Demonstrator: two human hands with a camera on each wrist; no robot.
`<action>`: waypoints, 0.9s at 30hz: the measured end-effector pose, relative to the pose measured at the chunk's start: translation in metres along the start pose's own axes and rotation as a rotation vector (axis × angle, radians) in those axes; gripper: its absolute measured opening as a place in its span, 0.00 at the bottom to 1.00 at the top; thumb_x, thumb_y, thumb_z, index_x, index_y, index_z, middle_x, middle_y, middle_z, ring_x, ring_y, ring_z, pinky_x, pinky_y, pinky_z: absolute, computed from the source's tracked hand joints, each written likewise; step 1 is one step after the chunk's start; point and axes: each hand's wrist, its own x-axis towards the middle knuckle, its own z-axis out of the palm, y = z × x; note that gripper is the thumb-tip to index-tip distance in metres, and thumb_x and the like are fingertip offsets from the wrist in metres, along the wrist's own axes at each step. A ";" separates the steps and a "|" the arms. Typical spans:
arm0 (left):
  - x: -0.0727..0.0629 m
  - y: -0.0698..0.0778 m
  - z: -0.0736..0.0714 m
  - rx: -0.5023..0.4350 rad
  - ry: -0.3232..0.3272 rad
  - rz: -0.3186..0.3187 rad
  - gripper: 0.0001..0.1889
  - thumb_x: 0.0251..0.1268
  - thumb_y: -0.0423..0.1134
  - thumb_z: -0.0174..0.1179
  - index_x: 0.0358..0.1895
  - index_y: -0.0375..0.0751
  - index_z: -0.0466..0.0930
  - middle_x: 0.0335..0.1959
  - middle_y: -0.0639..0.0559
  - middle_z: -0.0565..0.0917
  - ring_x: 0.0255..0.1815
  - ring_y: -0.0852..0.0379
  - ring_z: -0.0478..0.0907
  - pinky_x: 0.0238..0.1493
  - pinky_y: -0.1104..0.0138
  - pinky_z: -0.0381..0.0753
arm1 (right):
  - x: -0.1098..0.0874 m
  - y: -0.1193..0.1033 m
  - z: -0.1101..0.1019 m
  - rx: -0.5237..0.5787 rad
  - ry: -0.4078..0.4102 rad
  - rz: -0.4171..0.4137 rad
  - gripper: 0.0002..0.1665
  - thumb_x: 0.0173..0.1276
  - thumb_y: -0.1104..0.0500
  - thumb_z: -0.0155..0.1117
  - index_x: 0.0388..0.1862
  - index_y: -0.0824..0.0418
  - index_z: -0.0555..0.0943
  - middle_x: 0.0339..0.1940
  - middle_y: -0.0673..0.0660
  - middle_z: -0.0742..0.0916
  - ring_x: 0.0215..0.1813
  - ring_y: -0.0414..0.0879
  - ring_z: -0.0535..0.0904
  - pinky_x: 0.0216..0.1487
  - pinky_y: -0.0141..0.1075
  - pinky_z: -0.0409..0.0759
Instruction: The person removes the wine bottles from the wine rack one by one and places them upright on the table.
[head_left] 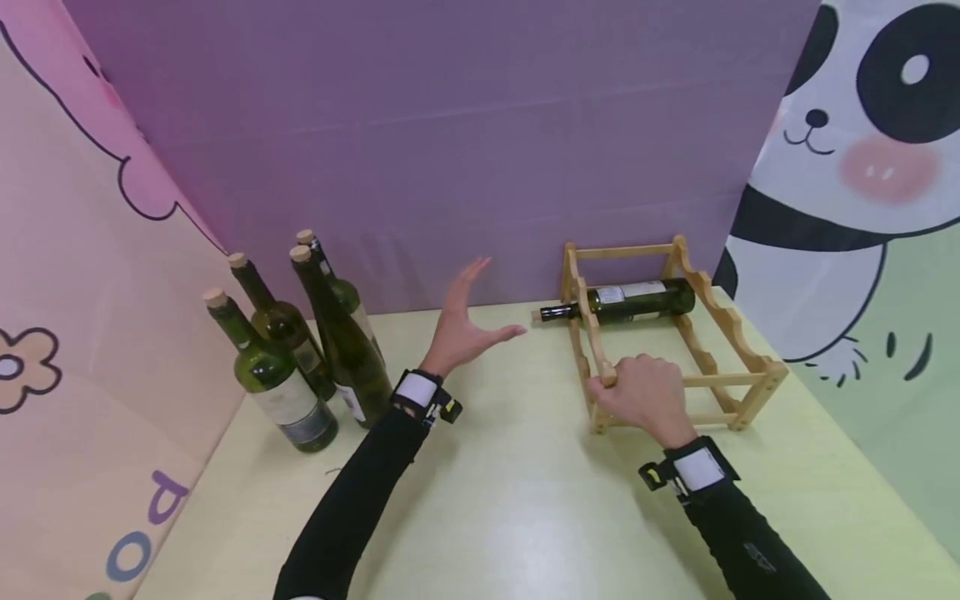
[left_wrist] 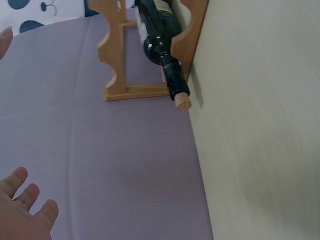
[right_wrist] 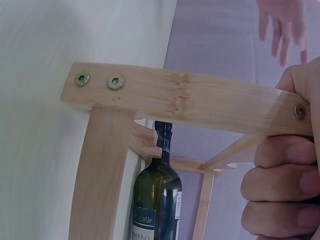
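Note:
My right hand (head_left: 647, 398) grips the near left corner of a wooden wine rack (head_left: 731, 379); in the right wrist view its fingers (right_wrist: 280, 182) curl round the top of the end post. One dark green wine bottle (head_left: 637, 302) lies on its side at the back of the rack, its corked neck poking out to the left. My left hand (head_left: 462, 327) is in the air left of the rack, thumb and fingers spread apart, holding nothing. The left wrist view shows the bottle's cork (left_wrist: 183, 101) beyond that hand.
Several corked green bottles stand upright in a group at the table's left, among them a pale-labelled bottle (head_left: 288, 392) in front and a slim bottle (head_left: 341, 342). A purple backdrop (head_left: 480, 150) rises behind the table (head_left: 510, 500), with printed panels at both sides.

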 end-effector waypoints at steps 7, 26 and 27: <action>0.029 -0.012 0.023 0.108 -0.113 -0.037 0.59 0.46 0.62 0.79 0.82 0.67 0.52 0.84 0.60 0.55 0.84 0.52 0.52 0.81 0.46 0.56 | 0.001 -0.001 0.002 0.007 0.045 -0.028 0.34 0.63 0.35 0.59 0.06 0.51 0.62 0.08 0.46 0.63 0.13 0.43 0.61 0.12 0.34 0.53; 0.076 -0.055 0.096 0.405 -0.403 -0.145 0.59 0.47 0.56 0.81 0.82 0.56 0.54 0.81 0.46 0.61 0.81 0.44 0.59 0.77 0.48 0.67 | -0.002 -0.003 0.003 0.000 0.077 -0.024 0.33 0.62 0.37 0.60 0.06 0.50 0.61 0.09 0.46 0.63 0.13 0.43 0.61 0.13 0.34 0.53; 0.079 -0.055 0.100 0.414 -0.408 -0.152 0.58 0.47 0.55 0.81 0.82 0.55 0.55 0.81 0.46 0.62 0.81 0.44 0.60 0.77 0.49 0.67 | -0.002 -0.002 0.003 -0.004 0.080 -0.021 0.33 0.62 0.37 0.59 0.06 0.50 0.61 0.09 0.46 0.63 0.13 0.43 0.61 0.13 0.34 0.53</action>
